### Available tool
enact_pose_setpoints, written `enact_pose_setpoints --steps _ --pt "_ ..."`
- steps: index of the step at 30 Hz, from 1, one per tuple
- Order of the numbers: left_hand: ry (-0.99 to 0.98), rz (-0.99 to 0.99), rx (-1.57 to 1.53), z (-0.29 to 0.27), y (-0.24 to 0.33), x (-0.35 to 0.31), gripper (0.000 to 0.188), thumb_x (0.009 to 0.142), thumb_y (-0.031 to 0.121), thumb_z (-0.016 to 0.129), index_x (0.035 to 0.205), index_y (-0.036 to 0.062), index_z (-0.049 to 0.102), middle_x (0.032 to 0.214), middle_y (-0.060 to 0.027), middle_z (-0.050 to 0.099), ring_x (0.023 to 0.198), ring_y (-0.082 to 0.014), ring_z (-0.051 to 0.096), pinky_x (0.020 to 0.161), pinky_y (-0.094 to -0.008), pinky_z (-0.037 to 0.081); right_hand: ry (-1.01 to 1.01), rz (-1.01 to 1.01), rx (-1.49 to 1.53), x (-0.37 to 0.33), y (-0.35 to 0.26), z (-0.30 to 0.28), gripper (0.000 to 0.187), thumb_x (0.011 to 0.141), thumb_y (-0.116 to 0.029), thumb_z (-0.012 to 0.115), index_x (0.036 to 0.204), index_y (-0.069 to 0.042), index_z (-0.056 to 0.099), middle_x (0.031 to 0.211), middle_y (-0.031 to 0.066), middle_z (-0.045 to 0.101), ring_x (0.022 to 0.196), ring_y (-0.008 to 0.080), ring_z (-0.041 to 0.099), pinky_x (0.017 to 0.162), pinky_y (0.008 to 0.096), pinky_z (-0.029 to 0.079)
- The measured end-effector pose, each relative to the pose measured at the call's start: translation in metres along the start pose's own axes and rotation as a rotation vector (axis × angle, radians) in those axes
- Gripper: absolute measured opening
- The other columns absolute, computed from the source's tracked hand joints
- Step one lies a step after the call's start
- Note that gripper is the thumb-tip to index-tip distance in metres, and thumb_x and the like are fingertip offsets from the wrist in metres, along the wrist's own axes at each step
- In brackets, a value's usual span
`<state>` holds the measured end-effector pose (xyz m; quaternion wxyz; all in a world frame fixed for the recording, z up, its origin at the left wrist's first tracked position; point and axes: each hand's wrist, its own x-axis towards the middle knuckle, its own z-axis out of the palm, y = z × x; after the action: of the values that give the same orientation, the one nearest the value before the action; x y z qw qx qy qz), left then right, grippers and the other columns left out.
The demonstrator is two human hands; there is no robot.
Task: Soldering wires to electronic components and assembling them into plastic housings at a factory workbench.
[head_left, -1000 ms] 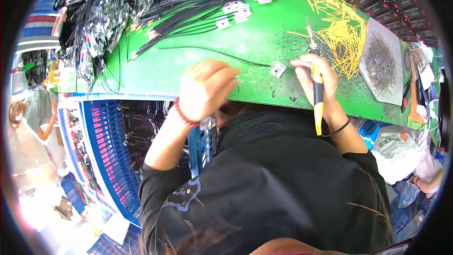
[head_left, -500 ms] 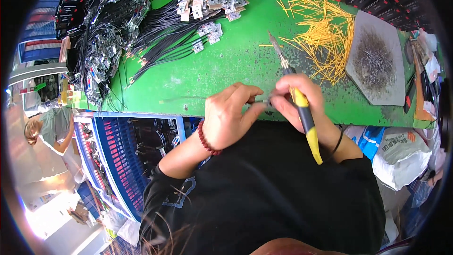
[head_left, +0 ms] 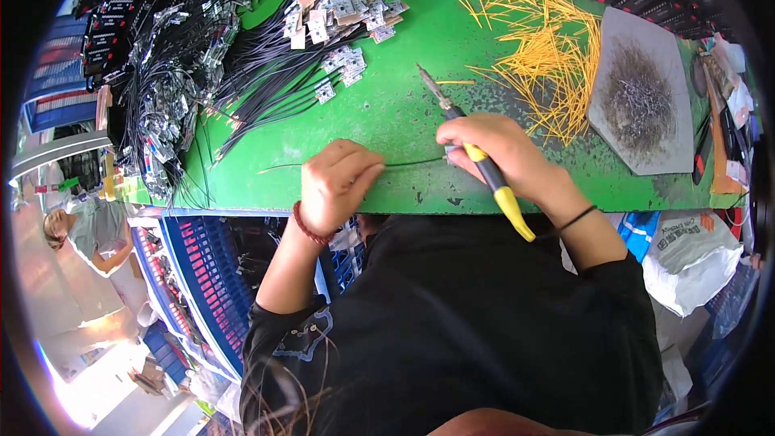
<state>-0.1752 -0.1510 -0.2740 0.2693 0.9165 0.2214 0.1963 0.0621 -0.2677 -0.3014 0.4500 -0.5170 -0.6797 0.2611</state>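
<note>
Cables (head_left: 270,85) lie left, board (head_left: 670,149) right — both on the table (head_left: 387,97).

Both forearms (head_left: 286,274) reach forward, the left hand (head_left: 335,182) curled knuckles-up, the right hand (head_left: 517,153) slanting inward.

Blue crate (head_left: 202,276), lower left — white bag (head_left: 689,281) (crumpled), right — person (head_left: 100,230), far left.
</note>
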Motion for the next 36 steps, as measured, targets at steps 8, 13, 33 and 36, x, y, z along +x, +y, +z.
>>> enact_pose_setpoints --steps 8,13,33,36 --pt "0.029 -0.008 0.025 0.009 -0.016 0.026 0.011 0.070 0.000 0.073 0.077 0.0016 0.065 0.079 -0.0104 0.063 0.073 -0.0270 0.060 0.067 -0.0342 0.048 0.281 -0.145 -0.371 0.006 0.007 -0.008 0.032 0.074 -0.007 0.069 0.105 -0.015 0.063 0.069 0.0015 0.057 0.064 0.0233 0.057 0.057 0.0362 0.044" --pt "0.007 0.094 -0.027 0.044 0.003 0.094 0.010 0.073 0.005 0.073 0.079 0.0032 0.066 0.083 -0.0112 0.062 0.077 -0.0288 0.060 0.069 -0.0370 0.049 0.594 0.127 0.106 -0.042 -0.001 -0.039 0.028 0.084 0.006 0.066 0.110 0.000 0.059 0.090 0.0091 0.069 0.083 0.0137 0.068 0.068 0.0237 0.053" --pt "-0.184 -0.252 -0.506 0.049 0.065 0.090 0.009 0.088 0.007 0.060 0.086 -0.0020 0.059 0.080 -0.0104 0.060 0.075 -0.0205 0.059 0.069 -0.0313 0.047 0.472 0.268 0.299 -0.029 -0.014 -0.038 0.041 0.083 -0.001 0.071 0.119 -0.003 0.051 0.096 0.0102 0.067 0.080 0.0105 0.063 0.070 0.0238 0.050" --pt "-0.185 -0.266 -0.578 0.054 0.070 0.087 0.010 0.091 0.007 0.059 0.087 -0.0024 0.059 0.078 -0.0083 0.062 0.074 -0.0157 0.059 0.069 -0.0291 0.048 0.516 0.230 0.346 -0.017 -0.017 -0.031 0.045 0.078 0.007 0.073 0.116 -0.002 0.052 0.091 0.0074 0.064 0.079 0.0104 0.063 0.067 0.0222 0.049"
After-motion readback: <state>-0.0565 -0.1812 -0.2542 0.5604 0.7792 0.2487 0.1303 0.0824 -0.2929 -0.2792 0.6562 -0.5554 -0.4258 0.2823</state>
